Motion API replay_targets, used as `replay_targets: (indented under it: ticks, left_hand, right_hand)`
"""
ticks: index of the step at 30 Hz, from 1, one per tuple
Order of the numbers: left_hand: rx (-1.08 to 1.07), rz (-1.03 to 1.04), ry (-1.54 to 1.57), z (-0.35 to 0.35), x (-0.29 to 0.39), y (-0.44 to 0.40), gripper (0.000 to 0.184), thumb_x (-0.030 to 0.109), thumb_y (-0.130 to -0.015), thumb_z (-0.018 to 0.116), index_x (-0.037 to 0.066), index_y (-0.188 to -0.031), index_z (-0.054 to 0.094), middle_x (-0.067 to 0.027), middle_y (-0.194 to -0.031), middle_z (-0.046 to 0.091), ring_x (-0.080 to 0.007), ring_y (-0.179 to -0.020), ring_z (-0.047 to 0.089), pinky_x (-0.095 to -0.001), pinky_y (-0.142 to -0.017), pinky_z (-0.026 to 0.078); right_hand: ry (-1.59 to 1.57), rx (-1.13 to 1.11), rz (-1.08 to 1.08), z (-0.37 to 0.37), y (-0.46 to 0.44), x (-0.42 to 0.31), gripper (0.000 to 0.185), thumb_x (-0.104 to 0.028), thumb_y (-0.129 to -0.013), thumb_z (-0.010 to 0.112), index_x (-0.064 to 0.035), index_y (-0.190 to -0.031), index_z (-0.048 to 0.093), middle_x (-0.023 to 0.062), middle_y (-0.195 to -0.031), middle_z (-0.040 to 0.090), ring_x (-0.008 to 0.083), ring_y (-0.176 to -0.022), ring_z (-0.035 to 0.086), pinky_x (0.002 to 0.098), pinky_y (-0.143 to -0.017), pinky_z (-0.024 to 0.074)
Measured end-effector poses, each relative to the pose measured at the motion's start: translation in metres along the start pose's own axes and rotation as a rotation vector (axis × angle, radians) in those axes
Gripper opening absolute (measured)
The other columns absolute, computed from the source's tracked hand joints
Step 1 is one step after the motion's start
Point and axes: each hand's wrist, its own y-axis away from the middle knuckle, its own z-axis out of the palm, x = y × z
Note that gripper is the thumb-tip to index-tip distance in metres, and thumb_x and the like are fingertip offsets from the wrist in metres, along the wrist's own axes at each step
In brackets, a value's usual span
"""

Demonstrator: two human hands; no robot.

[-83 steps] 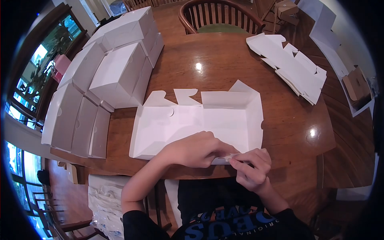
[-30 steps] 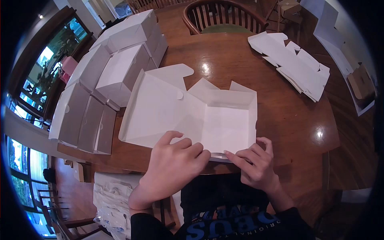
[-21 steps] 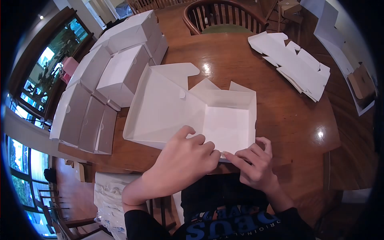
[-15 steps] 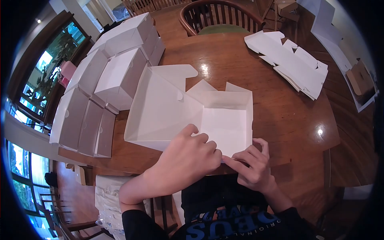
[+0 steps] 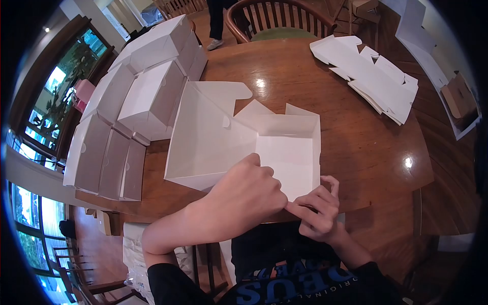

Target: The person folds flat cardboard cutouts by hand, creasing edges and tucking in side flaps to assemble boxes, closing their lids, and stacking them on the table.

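- Head view, open white box (image 5: 288,157): located on the near middle of the table (image 5: 366,168); flaps stand along its far side.
- Left hand (image 5: 254,185): fingers curled at the box's near side; fingertips hidden, grip state cannot be told.
- Right hand (image 5: 319,211): fingertips at the near side, just beside the left hand; cannot tell whether its grip is clamped.
- Stacked white boxes (image 5: 147,96): left.
- Flat white cartons (image 5: 376,76): far right.
- Chair (image 5: 284,33): beyond the far edge.

left grip (image 5: 254,188), right grip (image 5: 322,212) | at open box's (image 5: 284,152) near edge
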Motion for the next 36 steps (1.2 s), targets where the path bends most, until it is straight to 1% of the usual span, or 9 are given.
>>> replay_targets:
  ticks: [7,11,15,21,23,28,33,34,36]
  left_hand:
    - [-0.016,0.032,-0.038,-0.003,0.009,-0.011,0.012,0.014,-0.070,0.066,0.014,-0.059,0.061,-0.0014,-0.065,0.061,-0.0183,-0.075,0.065,-0.0312,-0.073,0.046]
    - [-0.030,0.030,-0.032,-0.003,0.010,-0.013,0.008,0.012,-0.071,0.066,0.010,-0.075,0.060,-0.0036,-0.059,0.060,-0.0197,-0.066,0.065,-0.0312,-0.070,0.046]
    - [-0.012,-0.042,-0.040,-0.002,0.014,-0.017,0.025,0.016,-0.078,0.065,0.008,-0.097,0.051,-0.0027,-0.053,0.057,-0.0205,-0.055,0.063,-0.0312,-0.067,0.044]
    - [0.030,0.021,-0.064,0.004,0.016,-0.027,0.021,0.022,-0.086,0.063,0.009,-0.097,0.051,-0.0017,-0.049,0.054,-0.0219,-0.050,0.060,-0.0299,-0.065,0.042]
    - [0.065,0.020,-0.050,0.009,0.014,-0.028,0.022,0.022,-0.085,0.063,0.010,-0.098,0.051,-0.0014,-0.048,0.053,-0.0220,-0.048,0.059,-0.0298,-0.065,0.042]
    - [0.050,-0.041,-0.108,0.006,0.022,-0.023,0.025,0.026,-0.081,0.067,0.011,-0.094,0.053,-0.0004,-0.053,0.058,-0.0188,-0.055,0.061,-0.0314,-0.068,0.044]
    - [0.594,0.084,-0.437,0.006,0.023,-0.012,0.024,0.021,-0.074,0.075,0.012,-0.093,0.065,0.0028,-0.064,0.058,-0.0152,-0.075,0.061,-0.0328,-0.074,0.043]
    - [0.593,0.084,-0.440,0.012,0.026,-0.006,0.024,0.021,-0.074,0.075,0.012,-0.093,0.065,0.0028,-0.064,0.058,-0.0152,-0.075,0.061,-0.0328,-0.074,0.043]
    - [1.004,-0.049,-0.185,0.042,0.041,0.010,0.026,0.014,-0.072,0.078,0.011,-0.096,0.069,0.0027,-0.062,0.054,-0.0149,-0.065,0.056,-0.0300,-0.064,0.040]
  right_hand:
    - [-0.010,0.038,0.010,0.002,0.003,0.001,0.038,0.000,-0.057,0.063,-0.0121,-0.092,0.074,-0.0037,-0.070,0.060,0.0145,-0.066,0.054,0.0470,-0.092,0.0361]
    - [-0.096,0.171,0.069,0.012,0.004,0.001,0.032,0.008,-0.066,0.063,-0.0077,-0.094,0.060,-0.0019,-0.071,0.062,0.0162,-0.064,0.057,0.0501,-0.092,0.0360]
    - [-0.076,0.142,0.092,0.010,0.004,-0.001,0.033,0.011,-0.072,0.062,-0.0084,-0.096,0.050,-0.0008,-0.071,0.062,0.0167,-0.062,0.057,0.0513,-0.092,0.0360]
    - [-0.113,0.191,0.115,0.013,0.005,0.001,0.037,0.012,-0.071,0.062,-0.0067,-0.099,0.048,0.0005,-0.067,0.057,0.0183,-0.060,0.056,0.0519,-0.091,0.0370]
    - [-0.099,0.112,0.066,0.010,0.007,0.004,0.046,0.014,-0.068,0.053,-0.0050,-0.108,0.040,0.0078,-0.081,0.059,0.0219,-0.067,0.059,0.0505,-0.092,0.0350]
    - [-0.078,0.164,0.077,0.013,0.003,0.003,0.041,0.011,-0.071,0.061,-0.0062,-0.105,0.044,0.0029,-0.073,0.058,0.0197,-0.064,0.059,0.0504,-0.091,0.0364]
    - [-0.036,0.181,0.126,0.011,0.001,0.000,0.035,0.004,-0.075,0.066,-0.0079,-0.103,0.048,-0.0008,-0.069,0.058,0.0185,-0.062,0.059,0.0506,-0.088,0.0380]
    - [-0.041,0.186,0.129,0.010,0.001,0.000,0.035,0.003,-0.075,0.067,-0.0081,-0.103,0.049,-0.0012,-0.071,0.060,0.0185,-0.062,0.059,0.0502,-0.089,0.0380]
    - [-0.049,0.197,0.130,0.010,0.001,-0.001,0.034,0.002,-0.076,0.068,-0.0083,-0.103,0.050,-0.0016,-0.072,0.061,0.0186,-0.062,0.059,0.0498,-0.089,0.0380]
